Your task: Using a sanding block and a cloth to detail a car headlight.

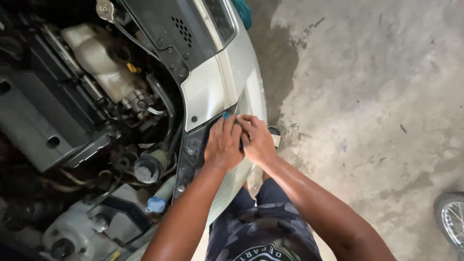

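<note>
Both my hands press together on the front corner of a silver car, at the seam where the fender meets the bumper. My left hand lies flat over the dark edge panel, fingers pointing up. My right hand is curled beside it, touching it. A small blue object peeks out at my left fingertips; what it is and which hand grips it is hidden.
The open engine bay fills the left: a whitish coolant tank, hoses, a black cap, a blue cap. Stained concrete floor lies right. A spoked wheel shows at the right edge.
</note>
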